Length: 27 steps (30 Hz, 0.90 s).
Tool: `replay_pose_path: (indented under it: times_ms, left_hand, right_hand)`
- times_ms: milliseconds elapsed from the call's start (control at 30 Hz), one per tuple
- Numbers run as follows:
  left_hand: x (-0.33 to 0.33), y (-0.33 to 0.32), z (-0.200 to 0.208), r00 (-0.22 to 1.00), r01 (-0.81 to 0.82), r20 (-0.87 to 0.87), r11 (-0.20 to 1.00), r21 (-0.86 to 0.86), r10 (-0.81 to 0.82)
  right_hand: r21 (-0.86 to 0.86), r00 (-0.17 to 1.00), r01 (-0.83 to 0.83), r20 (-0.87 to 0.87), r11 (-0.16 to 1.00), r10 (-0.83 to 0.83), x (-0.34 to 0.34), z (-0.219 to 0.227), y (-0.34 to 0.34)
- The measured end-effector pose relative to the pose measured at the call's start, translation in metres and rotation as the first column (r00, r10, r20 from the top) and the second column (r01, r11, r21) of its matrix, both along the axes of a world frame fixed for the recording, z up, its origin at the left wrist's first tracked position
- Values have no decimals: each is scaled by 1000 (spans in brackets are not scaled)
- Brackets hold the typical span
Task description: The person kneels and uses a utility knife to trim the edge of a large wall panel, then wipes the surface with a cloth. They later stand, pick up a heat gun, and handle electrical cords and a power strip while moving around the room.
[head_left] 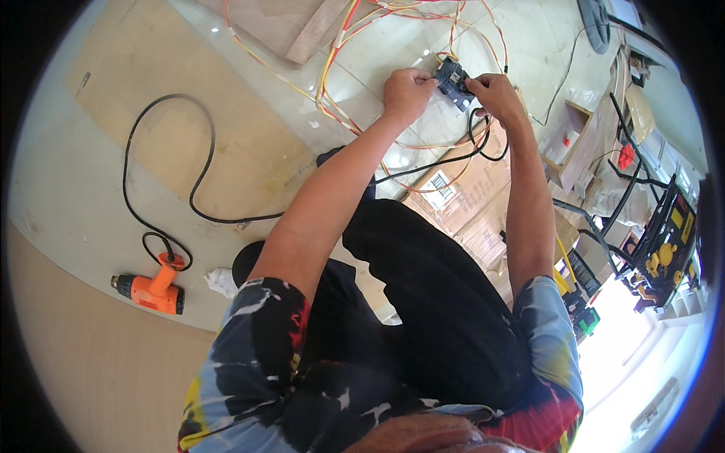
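Note:
Both of my hands are stretched out in front of me, on either side of a small black electrical fitting (455, 81) with pale metal-looking parts on its face. My left hand (408, 96) pinches its left edge between thumb and fingers. On the opposite edge, my right hand (496, 98) grips it, with the fingers partly hidden. Red and yellow wires (451, 54) reach the fitting's far end. A loop of black cable (495, 157) hangs just below my right hand; whether it joins the fitting I cannot tell.
An orange heat gun (157, 291) lies on the floor at the left, its black cord (211, 151) curving across toward me. Coiled red and yellow wires (332, 57) spread over the tiles. A cardboard box (472, 200) lies under my right arm. Tools and an open wooden box (572, 143) stand at the right.

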<state>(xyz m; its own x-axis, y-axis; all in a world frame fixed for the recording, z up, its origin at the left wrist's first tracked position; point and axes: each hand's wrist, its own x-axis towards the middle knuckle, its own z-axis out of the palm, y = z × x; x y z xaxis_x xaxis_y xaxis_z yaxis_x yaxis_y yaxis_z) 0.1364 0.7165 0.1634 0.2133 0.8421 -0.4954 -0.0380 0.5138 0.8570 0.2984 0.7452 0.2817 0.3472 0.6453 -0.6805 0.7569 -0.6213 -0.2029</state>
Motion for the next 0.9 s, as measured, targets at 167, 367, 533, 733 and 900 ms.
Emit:
replay_pose_path:
  times_ms: [167, 367, 533, 733, 900]
  left_hand:
    - [5, -1, -6, 1000, 26, -16, 999, 29, -25]
    - [11, -3, 0, 987, 138, -86, 990, 43, -133]
    - [5, -11, -6, 964, 102, -255, 988, 117, -69]
    - [-70, -116, 132, 1000, 8, 3, 993, 121, -8]
    - [-270, -233, 226, 888, -380, -285, 925, -10, 362]
  right_hand:
    - [53, 1000, -14, 20, 999, 13, 5, -5, -10]
    - [-53, 935, -212, 279, 976, 218, -3, -17, -3]
    - [-4, 871, -342, 373, 940, 318, -16, -43, 6]
    - [-83, 814, -443, 380, 893, 439, 63, -70, 2]
    - [71, 614, -685, 592, 725, 522, 65, -47, 11]
